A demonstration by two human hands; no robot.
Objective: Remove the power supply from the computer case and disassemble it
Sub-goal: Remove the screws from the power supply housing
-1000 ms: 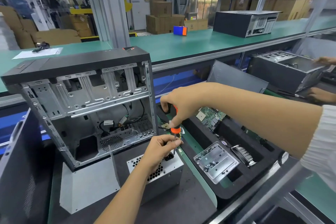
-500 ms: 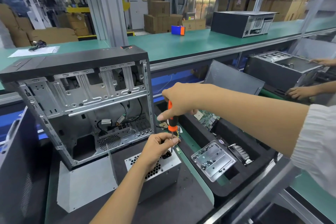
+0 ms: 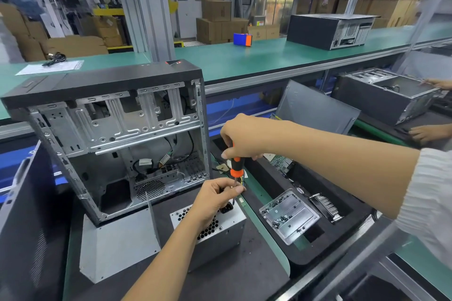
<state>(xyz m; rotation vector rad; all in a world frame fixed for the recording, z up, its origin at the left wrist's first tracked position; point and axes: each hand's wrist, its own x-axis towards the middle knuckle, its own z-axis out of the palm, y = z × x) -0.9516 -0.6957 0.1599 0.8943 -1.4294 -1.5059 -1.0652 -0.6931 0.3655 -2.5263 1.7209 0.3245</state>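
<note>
**Screwdriver upright over the freed power supply**

The computer case (image 3: pixel 117 139) stands open at 10 o'clock. At 6, the power supply (image 3: pixel 220 234) lies under the left hand (image 3: pixel 215 198), which pinches the screwdriver (image 3: pixel 236 166) shaft; the right hand (image 3: pixel 242 137) grips its handle above.

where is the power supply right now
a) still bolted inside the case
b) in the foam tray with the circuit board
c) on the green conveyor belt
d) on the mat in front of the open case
d: the power supply sits on the dark mat outside the open case, under the left hand, while the right hand holds the screwdriver upright over it.
</note>
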